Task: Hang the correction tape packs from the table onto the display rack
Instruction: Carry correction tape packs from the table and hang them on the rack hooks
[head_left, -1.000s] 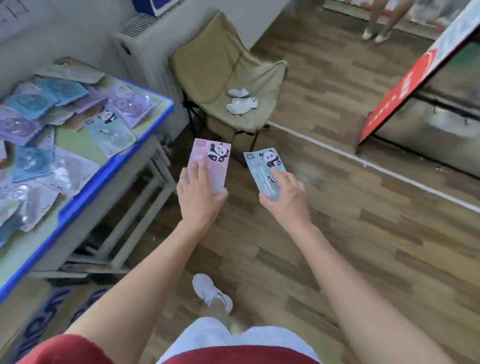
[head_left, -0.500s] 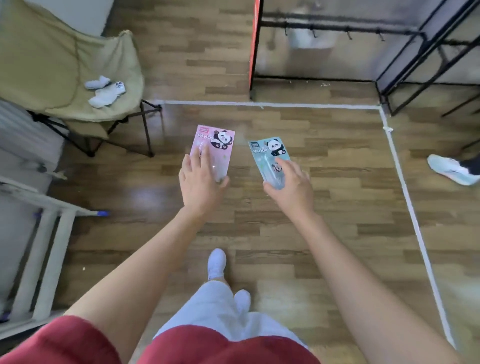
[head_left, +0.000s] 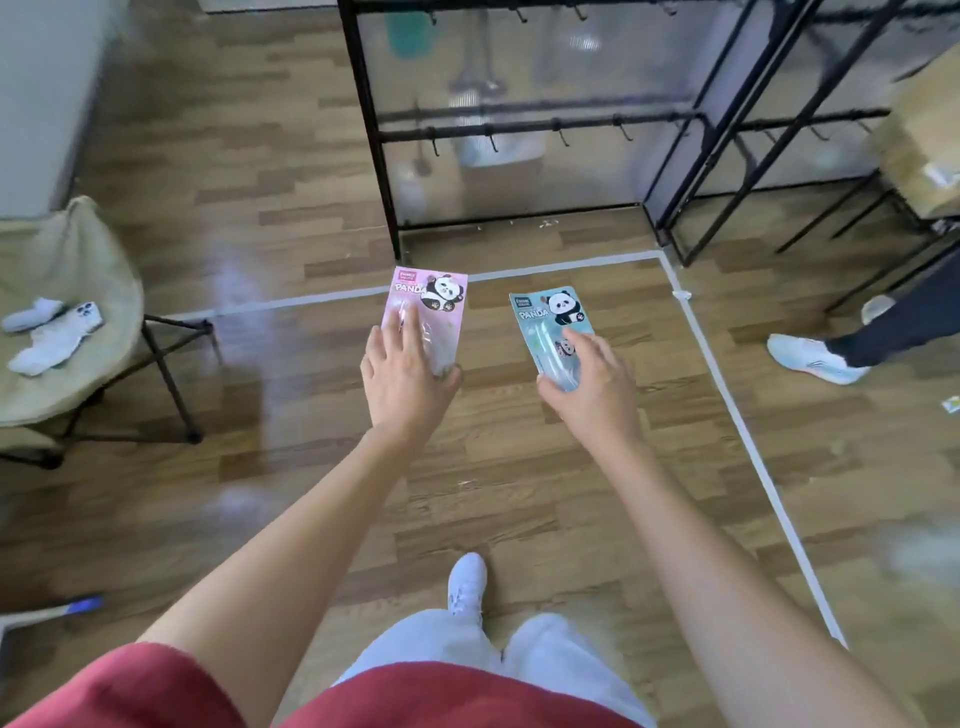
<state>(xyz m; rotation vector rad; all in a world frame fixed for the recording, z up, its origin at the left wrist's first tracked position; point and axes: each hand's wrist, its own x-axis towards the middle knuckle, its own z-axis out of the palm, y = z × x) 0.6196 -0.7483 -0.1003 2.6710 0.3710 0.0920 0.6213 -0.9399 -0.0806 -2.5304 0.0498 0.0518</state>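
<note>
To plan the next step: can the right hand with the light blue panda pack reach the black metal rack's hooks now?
Probably not yet: the right hand looks well short of the black metal rack's hooks, with only open floor between.

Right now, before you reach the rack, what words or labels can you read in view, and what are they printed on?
"PANDA": on the pink pack, held in the left hand.
"PANDA": on the blue pack, held in the right hand.
Small brand tag at each pack's top left corner: too blurred to read.
No other readable text in view.
</note>
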